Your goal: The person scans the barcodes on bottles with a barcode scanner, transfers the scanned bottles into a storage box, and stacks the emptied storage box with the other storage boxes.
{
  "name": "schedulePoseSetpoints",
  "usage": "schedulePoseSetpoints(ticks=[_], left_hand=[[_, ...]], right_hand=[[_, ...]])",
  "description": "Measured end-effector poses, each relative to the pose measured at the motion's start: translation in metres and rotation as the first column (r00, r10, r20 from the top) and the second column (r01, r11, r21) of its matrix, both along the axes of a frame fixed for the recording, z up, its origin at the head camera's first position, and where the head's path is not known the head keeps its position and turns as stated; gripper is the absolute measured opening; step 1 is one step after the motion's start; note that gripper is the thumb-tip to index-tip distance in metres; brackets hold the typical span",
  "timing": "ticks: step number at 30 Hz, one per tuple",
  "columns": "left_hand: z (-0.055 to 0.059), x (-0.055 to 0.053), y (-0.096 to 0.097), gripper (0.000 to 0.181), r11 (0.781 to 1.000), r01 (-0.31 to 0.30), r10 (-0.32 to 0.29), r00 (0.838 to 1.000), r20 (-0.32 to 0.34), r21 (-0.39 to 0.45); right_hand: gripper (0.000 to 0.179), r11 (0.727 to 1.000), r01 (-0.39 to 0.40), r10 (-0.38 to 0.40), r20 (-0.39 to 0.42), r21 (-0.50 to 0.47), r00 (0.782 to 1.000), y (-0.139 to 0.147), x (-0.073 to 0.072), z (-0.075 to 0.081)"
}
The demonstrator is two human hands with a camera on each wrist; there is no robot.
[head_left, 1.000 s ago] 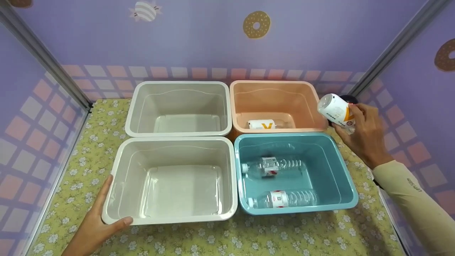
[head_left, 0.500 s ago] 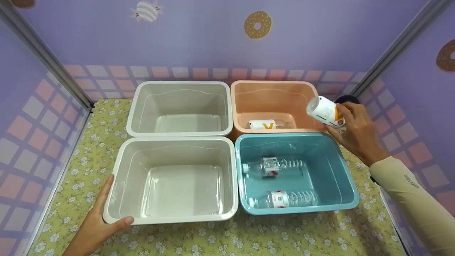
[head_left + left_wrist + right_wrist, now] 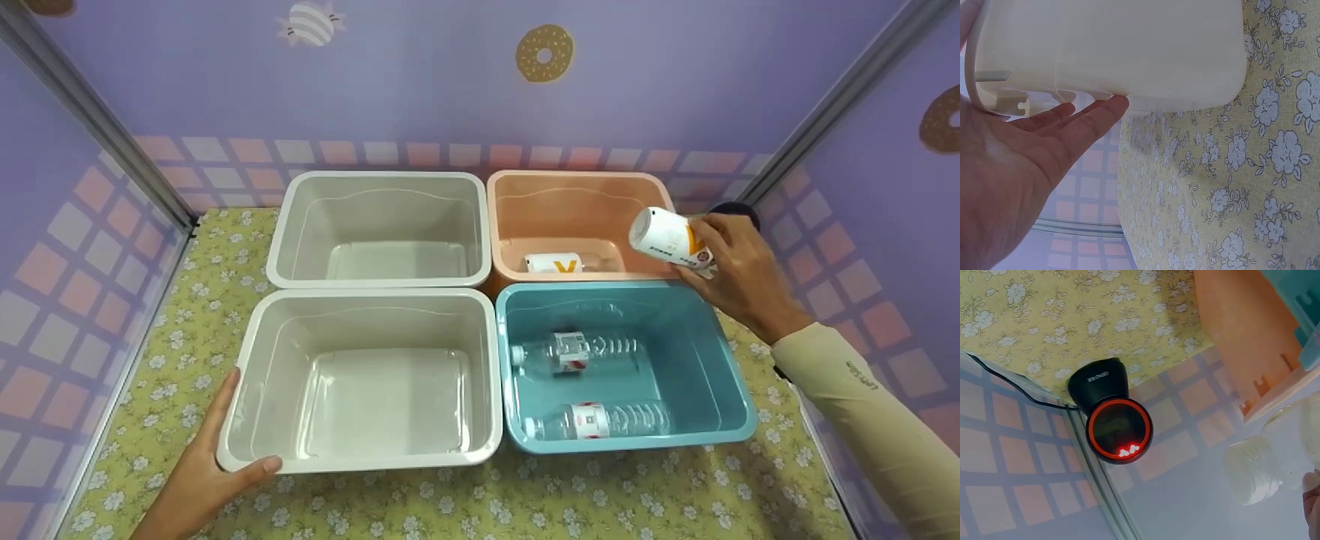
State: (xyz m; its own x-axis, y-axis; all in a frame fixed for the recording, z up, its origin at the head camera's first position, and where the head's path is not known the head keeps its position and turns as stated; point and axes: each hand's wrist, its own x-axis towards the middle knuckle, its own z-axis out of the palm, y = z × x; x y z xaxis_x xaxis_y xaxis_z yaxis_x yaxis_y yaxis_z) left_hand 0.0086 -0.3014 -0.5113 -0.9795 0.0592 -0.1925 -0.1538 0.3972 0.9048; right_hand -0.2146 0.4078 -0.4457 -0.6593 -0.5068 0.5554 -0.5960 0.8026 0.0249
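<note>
My right hand [image 3: 746,274] grips a clear bottle [image 3: 667,236] with a white label and an orange mark, tilted, above the right side of the orange bin [image 3: 574,210]. Its translucent cap [image 3: 1249,469] shows in the right wrist view, with one fingertip [image 3: 1313,495] at the edge. A similar bottle [image 3: 555,262] lies inside that bin. My left hand [image 3: 199,465] rests on the near-left corner of the front grey bin [image 3: 386,405]; its thumb touches the rim, and straight fingers [image 3: 1092,121] lie along the outer wall in the left wrist view.
The blue bin [image 3: 622,444] at front right holds two clear bottles lying down, one nearer [image 3: 589,420] and one farther [image 3: 571,351]. Another grey bin [image 3: 382,217] stands at back left. A black scanner [image 3: 1107,405] with a red ring stands in the back right corner, its cable trailing.
My right hand has carried the bottle leftward, from beside the orange bin's right rim to above the bin. My left hand stays on the front grey bin.
</note>
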Motion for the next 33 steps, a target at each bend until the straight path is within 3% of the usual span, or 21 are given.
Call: schedulePoseSetpoints(ticks=[9,18,29,33], left_hand=[[0.001,0.001,0.0,0.121,1.0,0.007,-0.007,1.0,0.004,0.002],[0.003,0.001,0.0,0.12,1.0,0.0,0.0,1.0,0.016,0.007],[0.003,0.0,0.0,0.12,1.0,0.001,-0.001,1.0,0.025,0.019],[0.001,0.0,0.001,0.122,0.999,0.002,-0.002,1.0,0.003,0.042]], right_hand=[[0.081,0.999,-0.047,0.047,-0.023,0.014,0.999,-0.007,-0.005,-0.001],[0.083,0.998,-0.057,0.057,0.018,-0.011,0.998,-0.017,-0.01,0.0],[0.081,0.996,-0.093,0.093,-0.017,0.011,0.996,-0.031,-0.02,-0.004],[0.078,0.995,-0.093,0.094,-0.013,0.026,0.996,-0.036,-0.023,-0.004]])
